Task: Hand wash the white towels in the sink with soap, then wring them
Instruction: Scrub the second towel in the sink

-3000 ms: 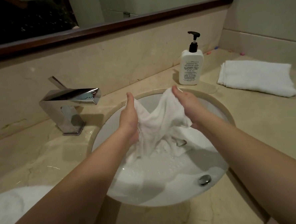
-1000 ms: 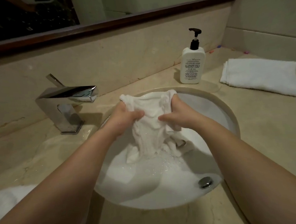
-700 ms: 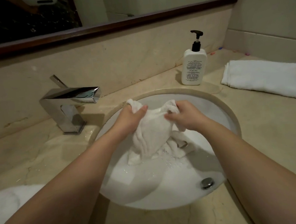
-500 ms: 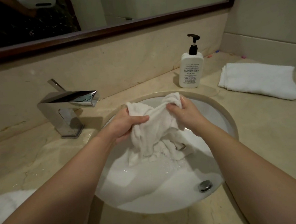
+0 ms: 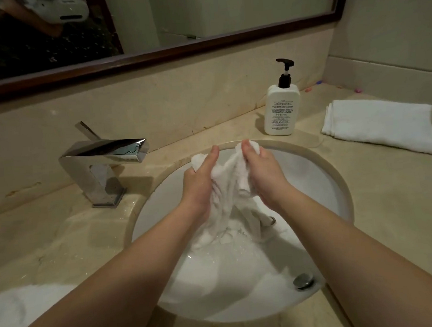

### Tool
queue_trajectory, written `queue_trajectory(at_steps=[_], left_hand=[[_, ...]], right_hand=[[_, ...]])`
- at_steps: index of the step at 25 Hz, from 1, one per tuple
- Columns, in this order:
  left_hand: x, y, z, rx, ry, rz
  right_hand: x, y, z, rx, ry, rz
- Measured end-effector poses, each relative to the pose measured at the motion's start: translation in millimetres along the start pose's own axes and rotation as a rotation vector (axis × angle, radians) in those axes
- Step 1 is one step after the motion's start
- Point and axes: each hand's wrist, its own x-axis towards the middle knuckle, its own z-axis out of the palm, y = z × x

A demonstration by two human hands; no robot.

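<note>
White terry, soaked, was bunched between both palms: the left hand (image 5: 201, 182) and right hand (image 5: 262, 172) had fingers (image 5: 247, 148) grasping the towel (image 5: 226, 188) above the sink (image 5: 319, 172), its tail trailing below them into suds, likely for scrubbing.

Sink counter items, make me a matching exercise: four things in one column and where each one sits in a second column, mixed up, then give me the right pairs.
Things
1. wet towel
2. folded towel
3. soap bottle
4. faucet

Places
A. standing on the counter behind the sink, near the wall
B. on the counter left of the basin, spout pointing right
C. lying flat on the counter at the far right
D. over the basin, between the left hand and right hand

Pairs: 1-D, 2-C, 3-A, 4-B
</note>
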Motion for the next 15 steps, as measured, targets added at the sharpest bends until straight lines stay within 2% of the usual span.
queue_trajectory(at_steps=[3, 6, 9, 11, 13, 15], left_hand=[[0.2, -8.4, 5.9, -0.042, 0.063, -0.061], [-1.7, -10.8, 8.5, 0.047, 0.207, -0.058], [-6.4, -11.4, 15.9, -0.105, 0.087, -0.224], [-2.0, -11.4, 15.9, -0.041, 0.067, -0.183], [6.4, -13.7, 9.5, 0.013, 0.172, -0.109], [8.0, -14.9, 8.6, -0.083, 0.179, -0.133]], right_hand=[[2.5, 1.4, 6.0, -0.025, 0.144, 0.006], [-17.5, 4.9, 29.7, -0.111, 0.140, -0.103], [-22.1, -0.4, 37.7, -0.260, 0.202, -0.129], [-19.7, -1.4, 37.5, -0.316, 0.282, -0.118], [-27.7, 2.2, 45.1, -0.309, 0.227, -0.149], [-34.1, 3.8, 50.8, -0.314, 0.164, -0.144]])
